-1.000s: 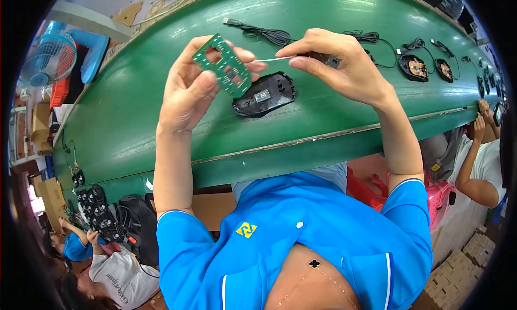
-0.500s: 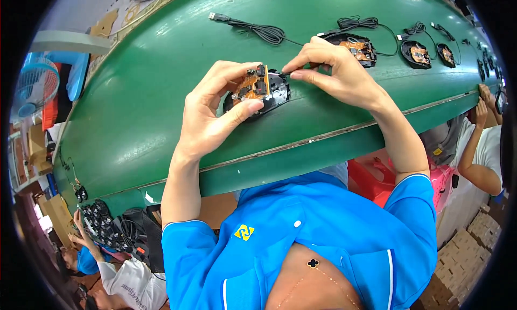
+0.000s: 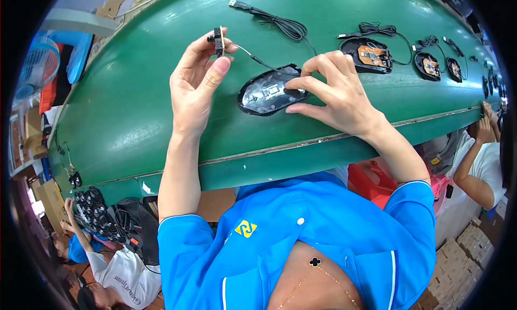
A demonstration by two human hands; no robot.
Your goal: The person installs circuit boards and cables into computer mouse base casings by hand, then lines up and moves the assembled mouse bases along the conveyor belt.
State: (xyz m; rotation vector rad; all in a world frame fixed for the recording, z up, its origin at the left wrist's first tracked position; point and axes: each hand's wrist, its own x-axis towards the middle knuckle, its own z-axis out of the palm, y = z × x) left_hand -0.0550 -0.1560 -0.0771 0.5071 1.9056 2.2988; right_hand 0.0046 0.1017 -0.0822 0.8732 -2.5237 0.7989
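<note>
Left hand (image 3: 194,86) pinches circuit board (image 3: 218,42); right hand (image 3: 343,97) touches black mouse shell (image 3: 258,97), grip unclear.

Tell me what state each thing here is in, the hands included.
Left hand: pinching the board
Right hand: at the shell, grip unclear
Board: raised, edge-on to the camera
Shell: open, lying on the table
Cable: bundled
Nearest mouse: open, insides showing
Fan: can't tell whether running
</note>
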